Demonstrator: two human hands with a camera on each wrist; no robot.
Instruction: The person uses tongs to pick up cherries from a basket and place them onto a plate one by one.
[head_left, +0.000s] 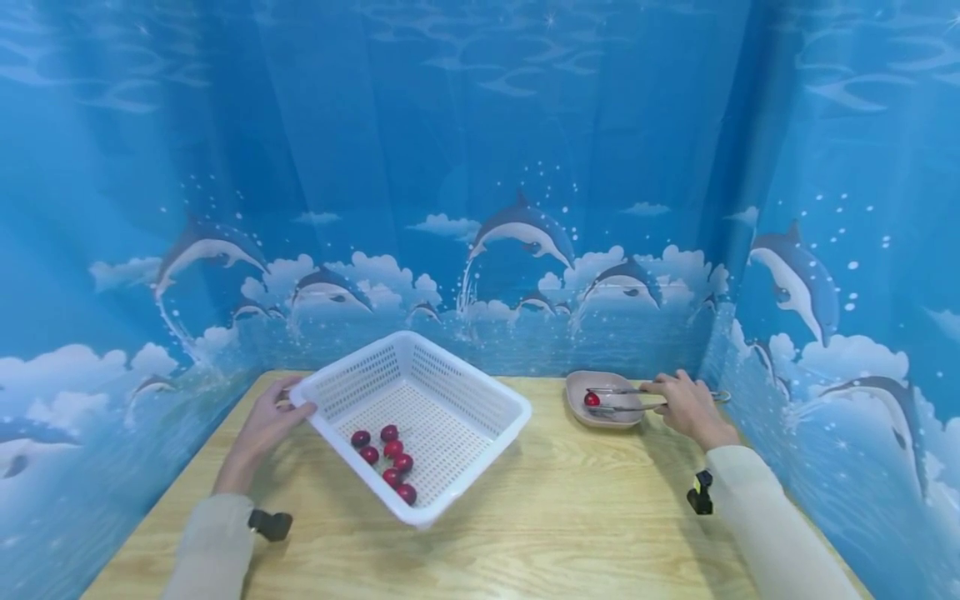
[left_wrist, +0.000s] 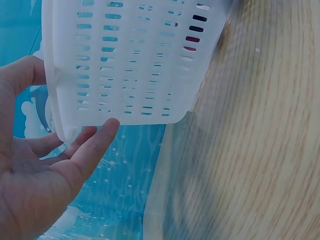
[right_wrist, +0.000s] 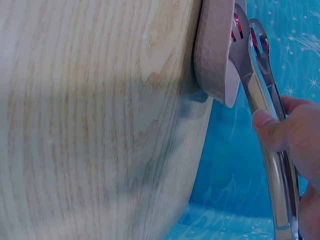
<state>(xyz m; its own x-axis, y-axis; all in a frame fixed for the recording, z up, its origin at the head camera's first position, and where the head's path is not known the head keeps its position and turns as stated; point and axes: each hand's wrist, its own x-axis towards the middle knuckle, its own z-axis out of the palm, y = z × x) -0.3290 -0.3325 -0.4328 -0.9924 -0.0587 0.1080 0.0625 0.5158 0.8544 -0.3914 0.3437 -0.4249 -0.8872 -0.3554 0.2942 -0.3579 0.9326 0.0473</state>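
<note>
My left hand (head_left: pixel 264 433) grips the rim of a white perforated plastic basket (head_left: pixel 468 358) at its left corner, thumb on top and fingers beneath. The basket is tilted, and several dark-red round fruits, like cherries (head_left: pixel 393 449), lie gathered along its near left side. At the right my right hand (head_left: pixel 688 408) holds metal tongs (right_wrist: pixel 270 145) between thumb and fingers. The tongs' tips reach into a small pinkish dish (head_left: pixel 577 385), one arm on each side of a single red cherry (head_left: pixel 592 400). In the right wrist view, red shows through the slotted tips.
A light wood-grain table (head_left: pixel 555 517) lies under everything. Blue dolphin-print sheeting (head_left: pixel 420 167) encloses its back and both sides, close behind the dish. A small black device (head_left: pixel 271 525) sits at the left wrist and another (head_left: pixel 701 492) at the right.
</note>
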